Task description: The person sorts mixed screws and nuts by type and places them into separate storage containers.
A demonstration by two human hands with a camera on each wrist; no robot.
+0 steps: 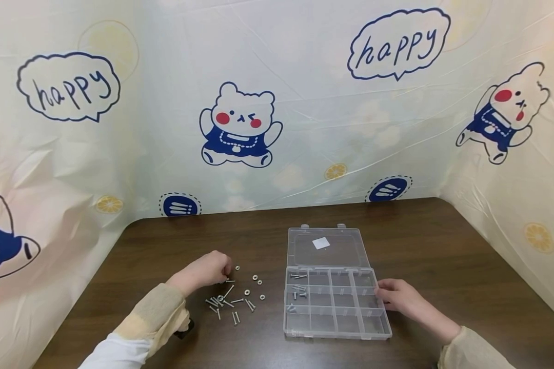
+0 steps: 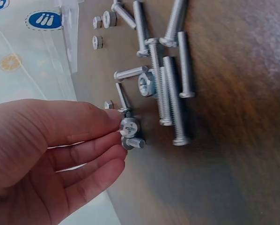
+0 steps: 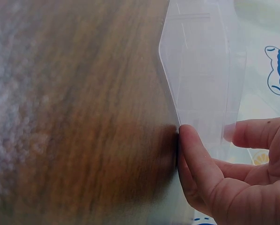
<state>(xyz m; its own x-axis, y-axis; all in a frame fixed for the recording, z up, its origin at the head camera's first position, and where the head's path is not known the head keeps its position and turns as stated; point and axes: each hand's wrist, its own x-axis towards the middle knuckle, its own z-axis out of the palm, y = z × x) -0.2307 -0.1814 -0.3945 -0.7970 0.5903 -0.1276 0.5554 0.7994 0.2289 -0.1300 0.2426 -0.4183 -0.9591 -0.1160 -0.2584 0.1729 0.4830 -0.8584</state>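
Note:
At the left of the table, my left hand (image 1: 214,269) is among loose hardware. Up close, its thumb and fingertips pinch a short cross-head screw (image 2: 129,127), with a second short screw (image 2: 136,143) against the fingers. Longer screws (image 2: 156,84) and a nut (image 2: 145,84) lie beside them. A clear plastic compartment box (image 1: 323,334) stands with its lid (image 1: 300,251) folded back. Several screws (image 1: 298,288) sit in its left-hand compartments. My right hand (image 1: 399,296) grips the box's right wall, thumb and fingers on either side of it.
Several small nuts (image 1: 255,277) are scattered between the left hand and the box. The brown wooden table (image 1: 420,230) meets a printed cloth (image 1: 304,118) hanging at its back and sides. A white label (image 1: 320,243) is on the lid.

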